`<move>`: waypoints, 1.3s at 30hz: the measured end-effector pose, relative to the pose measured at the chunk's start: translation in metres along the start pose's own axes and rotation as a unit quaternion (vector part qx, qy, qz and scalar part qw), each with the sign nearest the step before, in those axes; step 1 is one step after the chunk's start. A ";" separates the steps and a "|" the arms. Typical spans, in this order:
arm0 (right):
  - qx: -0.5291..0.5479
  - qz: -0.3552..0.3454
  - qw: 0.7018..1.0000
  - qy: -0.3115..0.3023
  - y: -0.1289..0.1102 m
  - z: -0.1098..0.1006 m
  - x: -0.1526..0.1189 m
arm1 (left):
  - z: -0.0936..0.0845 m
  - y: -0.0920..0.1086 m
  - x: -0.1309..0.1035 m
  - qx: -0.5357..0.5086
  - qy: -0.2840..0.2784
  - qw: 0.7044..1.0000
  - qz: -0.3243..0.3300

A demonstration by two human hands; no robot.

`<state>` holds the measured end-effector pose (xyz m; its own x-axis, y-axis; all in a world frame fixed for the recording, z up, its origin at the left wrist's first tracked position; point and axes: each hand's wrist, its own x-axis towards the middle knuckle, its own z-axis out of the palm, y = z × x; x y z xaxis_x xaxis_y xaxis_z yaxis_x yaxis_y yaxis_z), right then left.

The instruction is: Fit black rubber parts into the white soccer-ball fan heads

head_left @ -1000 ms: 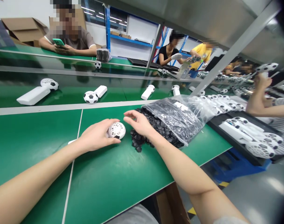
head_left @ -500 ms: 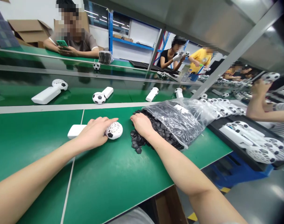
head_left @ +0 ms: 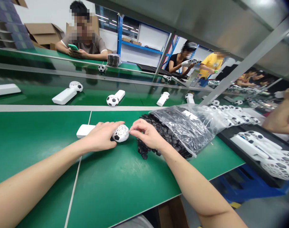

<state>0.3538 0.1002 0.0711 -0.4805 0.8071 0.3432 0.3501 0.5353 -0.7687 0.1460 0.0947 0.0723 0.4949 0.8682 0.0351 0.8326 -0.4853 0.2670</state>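
Note:
My left hand [head_left: 103, 136] is wrapped over a white football-shaped handheld fan [head_left: 121, 133], which lies on the green worktop. The fan's round head has an openwork grille with some black pentagons, and its white handle [head_left: 85, 130] sticks out to the left beyond the hand. My right hand [head_left: 146, 133] is pinched beside the right side of the head, its fingertips at or very near it. What the pinch holds, if anything, is too small to make out. Just behind that hand, a heap of black pentagon pieces [head_left: 166, 139] spills from a clear plastic bag [head_left: 184, 126].
Several similar fans, one of them [head_left: 163, 98], lie on the conveyor [head_left: 137, 98] beyond the worktop. At right a black tray [head_left: 236, 139] holds more fans. A slanted metal post [head_left: 241, 60] rises there. A co-worker's arm [head_left: 280, 110] is at far right; a person with a phone [head_left: 73, 47] sits opposite.
My right hand has left the black pentagon heap and moved left to the fan head, fingers now pinched. My left hand still holds the fan. The camera view has shifted slightly left.

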 end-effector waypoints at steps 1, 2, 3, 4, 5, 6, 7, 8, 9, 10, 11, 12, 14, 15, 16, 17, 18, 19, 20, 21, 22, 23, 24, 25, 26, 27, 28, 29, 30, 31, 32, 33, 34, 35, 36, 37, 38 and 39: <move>0.015 0.001 1.000 -0.010 0.000 0.001 0.000 | -0.001 0.002 0.000 -0.006 -0.003 1.000 -0.007; 0.031 0.010 0.999 -0.019 0.000 0.003 0.000 | -0.001 0.005 0.000 -0.011 0.000 1.000 -0.017; 0.046 0.023 0.998 -0.026 0.000 0.004 0.000 | -0.001 0.007 0.000 -0.014 0.006 0.999 -0.028; 0.056 0.035 0.997 -0.029 0.001 0.006 0.000 | -0.001 0.009 0.000 -0.015 0.015 0.999 -0.038; 0.059 0.041 0.997 -0.030 0.002 0.008 0.001 | 0.000 0.011 0.001 -0.015 0.026 0.999 -0.045; 0.055 0.040 0.997 -0.027 0.004 0.009 0.001 | 0.001 0.012 0.001 -0.014 0.036 0.998 -0.049; 0.047 0.032 0.998 -0.022 0.005 0.011 0.001 | 0.002 0.013 0.002 -0.014 0.046 0.998 -0.050; 0.042 0.022 0.999 -0.017 0.007 0.012 0.001 | 0.003 0.014 0.002 -0.014 0.054 0.997 -0.049; 0.042 0.012 0.999 -0.011 0.009 0.013 0.002 | 0.004 0.014 0.002 -0.014 0.060 0.997 -0.049; 0.044 0.003 0.999 -0.006 0.010 0.014 0.002 | 0.005 0.015 0.002 -0.014 0.065 0.997 -0.049; 0.045 -0.005 0.999 0.001 0.012 0.015 0.002 | 0.005 0.015 0.002 -0.014 0.067 0.996 -0.050; 0.046 -0.011 0.999 0.006 0.013 0.015 0.002 | 0.006 0.015 0.002 -0.013 0.069 0.996 -0.052; 0.046 -0.018 0.999 0.012 0.014 0.017 0.003 | 0.006 0.016 0.002 -0.010 0.071 0.996 -0.056; 0.049 -0.016 0.999 0.014 0.015 0.017 0.003 | 0.006 0.017 0.002 -0.009 0.070 0.996 -0.056; 0.054 -0.011 0.998 0.016 0.015 0.017 0.004 | 0.005 0.017 0.001 -0.009 0.070 0.996 -0.055; 0.061 -0.004 0.998 0.016 0.016 0.018 0.004 | 0.005 0.018 0.001 -0.010 0.070 0.996 -0.054; 0.068 0.006 0.998 0.016 0.017 0.018 0.005 | 0.005 0.018 0.001 -0.012 0.071 0.996 -0.053; 0.072 0.018 0.997 0.016 0.019 0.018 0.006 | 0.005 0.019 0.001 -0.014 0.071 0.996 -0.054; 0.070 0.029 0.997 0.018 0.020 0.019 0.006 | 0.005 0.019 0.002 -0.017 0.071 0.996 -0.056; 0.064 0.039 0.997 0.020 0.022 0.019 0.006 | 0.004 0.019 0.002 -0.020 0.071 0.996 -0.059; 0.059 0.049 0.997 0.022 0.023 0.020 0.007 | 0.004 0.019 0.003 -0.024 0.070 0.995 -0.060; 0.057 0.060 0.996 0.021 0.023 0.021 0.007 | 0.003 0.018 0.004 -0.028 0.068 0.996 -0.058; 0.060 0.071 0.996 0.017 0.024 0.021 0.008 | 0.003 0.016 0.005 -0.032 0.065 0.996 -0.051; 0.066 0.081 0.995 0.009 0.024 0.022 0.008 | 0.002 0.015 0.005 -0.035 0.061 0.997 -0.041; 0.072 0.088 0.993 0.001 0.023 0.021 0.009 | 0.002 0.013 0.006 -0.038 0.055 0.997 -0.027; 0.077 0.092 0.993 -0.005 0.022 0.019 0.011 | 0.002 0.011 0.006 -0.041 0.045 0.998 -0.008; 0.078 0.089 0.993 -0.004 0.022 0.016 0.012 | 0.002 0.009 0.006 -0.045 0.033 0.998 0.014; 0.073 0.080 0.994 0.007 0.022 0.011 0.014 | 0.002 0.007 0.006 -0.047 0.025 0.998 0.035; 0.063 0.071 0.995 0.027 0.023 0.005 0.015 | 0.002 0.006 0.005 -0.046 0.022 0.997 0.052; 0.042 0.068 0.995 0.056 0.025 -0.002 0.016 | 0.002 0.005 0.004 -0.043 0.026 0.997 0.059; 0.000 0.073 0.994 0.086 0.027 -0.010 0.016 | 0.002 0.005 0.003 -0.037 0.037 0.997 0.054; -0.055 0.085 0.989 0.110 0.030 -0.018 0.016 | 0.001 0.006 0.002 -0.029 0.050 0.998 0.038; -0.114 0.101 0.981 0.124 0.033 -0.026 0.015 | -0.001 0.006 0.001 -0.022 0.060 0.998 0.018; -0.166 0.116 0.971 0.127 0.035 -0.031 0.014 | -0.003 0.007 0.000 -0.022 0.063 0.998 0.000; -0.205 0.125 0.963 0.119 0.037 -0.035 0.013 | -0.004 0.006 -0.001 -0.029 0.058 0.998 -0.014; -0.228 0.127 0.960 0.105 0.039 -0.037 0.011 | -0.006 0.006 -0.002 -0.046 0.047 0.998 -0.022; -0.231 0.124 0.961 0.089 0.039 -0.038 0.010 | -0.006 0.006 -0.002 -0.071 0.031 0.997 -0.026; -0.240 0.116 0.962 0.066 0.038 -0.036 0.009 | -0.006 0.005 -0.002 -0.101 0.014 0.994 -0.030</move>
<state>0.3920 0.1371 0.0642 -0.2491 0.9266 0.2818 0.7813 0.3642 -0.5070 0.1477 0.0907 0.0795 0.4368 0.8987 0.0392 0.7918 -0.4048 0.4574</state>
